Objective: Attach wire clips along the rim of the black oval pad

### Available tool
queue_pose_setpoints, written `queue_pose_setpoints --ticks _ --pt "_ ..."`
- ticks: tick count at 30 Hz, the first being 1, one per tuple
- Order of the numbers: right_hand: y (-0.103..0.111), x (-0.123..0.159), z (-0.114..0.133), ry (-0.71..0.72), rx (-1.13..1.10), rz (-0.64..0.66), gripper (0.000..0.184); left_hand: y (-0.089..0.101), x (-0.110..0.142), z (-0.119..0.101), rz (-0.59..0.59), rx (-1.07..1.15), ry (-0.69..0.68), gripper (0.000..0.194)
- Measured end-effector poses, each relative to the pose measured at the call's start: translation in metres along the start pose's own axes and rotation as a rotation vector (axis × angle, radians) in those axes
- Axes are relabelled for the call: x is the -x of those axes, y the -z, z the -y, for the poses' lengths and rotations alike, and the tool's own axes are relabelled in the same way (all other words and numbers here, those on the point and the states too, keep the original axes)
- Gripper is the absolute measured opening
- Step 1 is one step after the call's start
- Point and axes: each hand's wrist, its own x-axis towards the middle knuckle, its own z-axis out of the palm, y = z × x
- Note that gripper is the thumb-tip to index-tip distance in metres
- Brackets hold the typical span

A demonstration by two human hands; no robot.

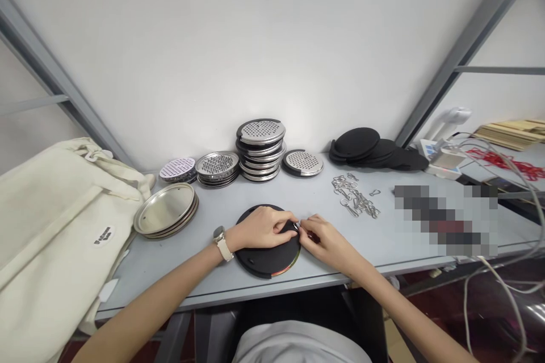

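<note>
Black disc (268, 261), one: flat on the grey surface (315, 195), near its front edge, coloured strip along the lower-right rim. Left hand (264, 228): laid across the disc, thumb and forefinger nearly closed at a small shiny metal piece (295, 226) by its right edge; firmness of hold cannot be told. Right hand (324, 239): fingers bent, tips drawn together beside that piece; what they grip, hidden. Behind: perforated metal discs (260, 131), stacked. Right, beyond the hand: metal clips (357, 195), loose heap. Left: plain metal discs (166, 209), piled beside a cream bag (63, 227).
</note>
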Motion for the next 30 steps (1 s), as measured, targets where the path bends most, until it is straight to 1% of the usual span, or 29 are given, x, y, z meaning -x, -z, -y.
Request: queue_pose_setpoints --ticks 10,16,22,26,30 --pt "-0.001 -0.001 0.0 -0.036 -0.023 -0.007 0.025 -0.001 0.001 0.002 0.015 0.013 -0.006 0.022" --pt "0.001 0.001 0.0 -0.079 -0.061 -0.008 0.029 0.0 0.0 0.001 0.02 -0.007 -0.029 0.018" --pt "-0.003 -0.001 0.0 -0.05 -0.021 -0.036 0.028 0.0 0.0 -0.002 -0.005 -0.04 0.011 0.018" --pt "-0.009 -0.003 -0.001 -0.019 0.073 -0.065 0.024 0.001 0.0 -0.005 -0.018 -0.052 0.05 0.02" --pt "-0.009 -0.005 -0.002 -0.003 0.091 -0.043 0.027 0.001 0.0 -0.005 -0.019 -0.055 0.046 0.021"
